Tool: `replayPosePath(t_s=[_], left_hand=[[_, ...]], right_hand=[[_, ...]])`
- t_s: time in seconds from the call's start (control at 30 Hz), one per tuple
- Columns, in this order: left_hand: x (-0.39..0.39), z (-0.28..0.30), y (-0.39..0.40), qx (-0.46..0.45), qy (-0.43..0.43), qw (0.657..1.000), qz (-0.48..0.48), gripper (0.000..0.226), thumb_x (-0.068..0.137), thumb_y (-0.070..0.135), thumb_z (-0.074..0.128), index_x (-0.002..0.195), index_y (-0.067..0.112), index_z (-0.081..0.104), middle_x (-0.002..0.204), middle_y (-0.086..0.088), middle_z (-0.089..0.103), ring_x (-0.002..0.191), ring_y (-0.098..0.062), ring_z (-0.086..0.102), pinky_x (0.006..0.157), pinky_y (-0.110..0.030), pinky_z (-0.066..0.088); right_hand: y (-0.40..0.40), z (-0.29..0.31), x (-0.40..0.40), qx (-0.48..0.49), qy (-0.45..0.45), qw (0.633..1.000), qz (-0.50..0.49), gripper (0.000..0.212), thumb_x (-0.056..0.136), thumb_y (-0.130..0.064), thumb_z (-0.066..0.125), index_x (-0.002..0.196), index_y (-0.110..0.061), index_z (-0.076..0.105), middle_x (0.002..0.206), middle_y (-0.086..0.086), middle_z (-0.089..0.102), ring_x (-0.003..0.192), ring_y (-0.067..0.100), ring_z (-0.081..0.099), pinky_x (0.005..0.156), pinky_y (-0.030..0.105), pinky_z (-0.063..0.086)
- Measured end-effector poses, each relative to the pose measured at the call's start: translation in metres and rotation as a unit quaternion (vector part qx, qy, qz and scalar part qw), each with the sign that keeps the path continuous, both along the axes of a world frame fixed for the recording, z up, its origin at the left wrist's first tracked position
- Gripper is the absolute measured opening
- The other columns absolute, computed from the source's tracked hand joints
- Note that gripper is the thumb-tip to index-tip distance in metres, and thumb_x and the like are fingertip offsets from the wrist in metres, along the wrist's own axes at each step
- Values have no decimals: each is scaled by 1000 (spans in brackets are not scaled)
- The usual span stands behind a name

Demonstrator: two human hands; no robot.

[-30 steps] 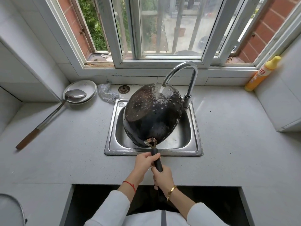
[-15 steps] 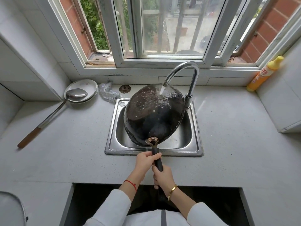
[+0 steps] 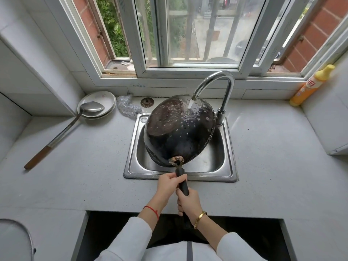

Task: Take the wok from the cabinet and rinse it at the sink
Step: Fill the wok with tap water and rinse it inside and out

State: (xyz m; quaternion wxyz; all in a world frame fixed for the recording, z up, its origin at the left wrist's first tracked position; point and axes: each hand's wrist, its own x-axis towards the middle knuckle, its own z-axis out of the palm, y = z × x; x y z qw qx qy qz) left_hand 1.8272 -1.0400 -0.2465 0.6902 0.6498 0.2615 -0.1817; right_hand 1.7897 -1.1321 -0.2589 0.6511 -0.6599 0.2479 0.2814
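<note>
The big grey stone counter runs under a white-framed window. Set into the counter is a shiny square steel sink. A round black metal wok is in the sink, turned over and tilted, so its dark bottom faces up. Its far edge is up under the tap and its near edge is down in the bowl. A curved silver tap stands at the back right of the sink, and water pours from it onto the top of the wok and splashes into little drops.

The wok's long black handle points back toward the person. The left hand is wrapped around the handle close to the sink's front edge. The right hand grips the handle just behind it, with fingers curled tight.

On the left of the counter a long steel ladle with a wooden end lies with its scoop in a white round plate. A silver scrubbing pad sits beside the plate, and a small round drain cover is next to it. A yellow squeeze bottle leans in the far right corner.
</note>
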Motion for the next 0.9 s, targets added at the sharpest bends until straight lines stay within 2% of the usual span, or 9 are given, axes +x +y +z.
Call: replayPosePath(t_s=[0.27, 0.47, 0.6, 0.9], left_hand=[[-7, -4, 4, 7, -5, 1000, -1, 9, 83, 21, 74, 89, 15, 74, 90, -4, 75, 90, -14, 69, 67, -18, 51], [-10, -1, 2, 0, -7, 1000, 2, 11, 82, 20, 74, 92, 14, 73, 91, -4, 75, 89, -12, 70, 62, -13, 51], [-11, 2, 1, -13, -9, 1000, 5, 5, 82, 18, 75, 86, 15, 73, 86, -2, 75, 83, -9, 70, 57, -11, 51], [-15, 3, 6, -22, 1, 1000, 13, 5, 84, 17, 73, 86, 12, 74, 89, -7, 75, 87, -16, 69, 59, -13, 51]], right_hand=[[2, 6, -5, 17, 6, 1000, 10, 13, 97, -21, 53, 93, -10, 57, 49, -2, 48, 36, 10, 44, 39, 21, 41], [-1, 8, -9, 8, -9, 1000, 11, 13, 97, -22, 53, 92, -11, 57, 49, -2, 48, 36, 10, 44, 38, 21, 41], [-2, 8, -11, 1, -20, 1000, 12, 13, 97, -22, 53, 93, -11, 58, 49, -2, 49, 37, 10, 44, 38, 21, 41], [3, 3, -14, -30, -38, 999, 20, 14, 96, -22, 54, 92, -9, 59, 53, 2, 49, 37, 11, 44, 39, 22, 41]])
